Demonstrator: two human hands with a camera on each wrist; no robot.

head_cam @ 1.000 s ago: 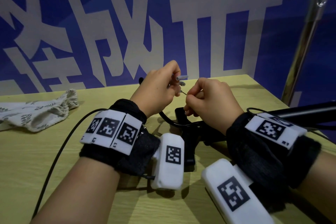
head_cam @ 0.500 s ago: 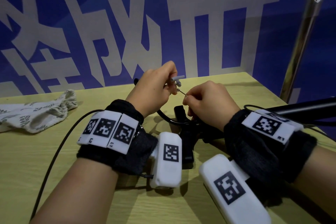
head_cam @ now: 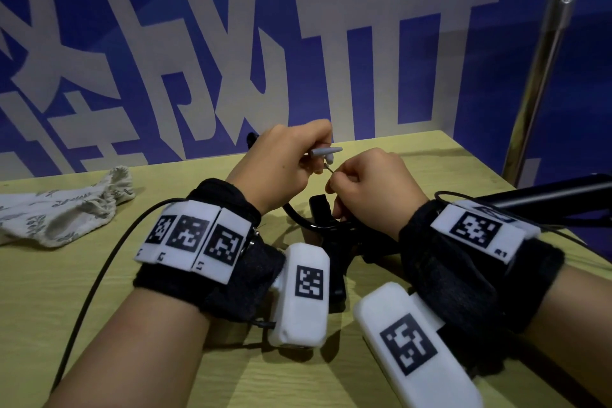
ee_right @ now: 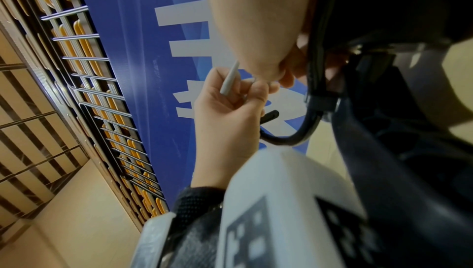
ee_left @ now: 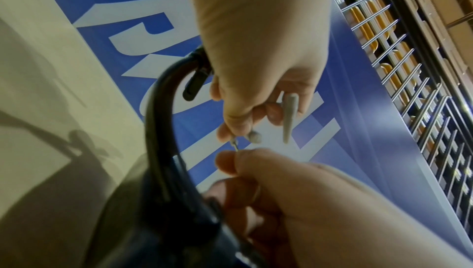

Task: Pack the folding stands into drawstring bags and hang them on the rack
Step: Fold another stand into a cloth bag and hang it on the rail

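above the bench's (head_cam: 99, 291) far edge the left hand (head_cam: 281, 162) grips a grey stylus (head_cam: 326, 152) and black stand (head_cam: 328, 228) while the right hand (head_cam: 374, 182) pinches a thin wire (head_cam: 329, 169).

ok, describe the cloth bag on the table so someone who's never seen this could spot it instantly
Start at the yellow-green wooden table in front of the blue and white wall. At its far left edge, well away from both hands, lies the drawstring bag, flat and crumpled. It is the only soft, pale thing there, off-white with a grey leaf print; what lies by the hands is black and hard.
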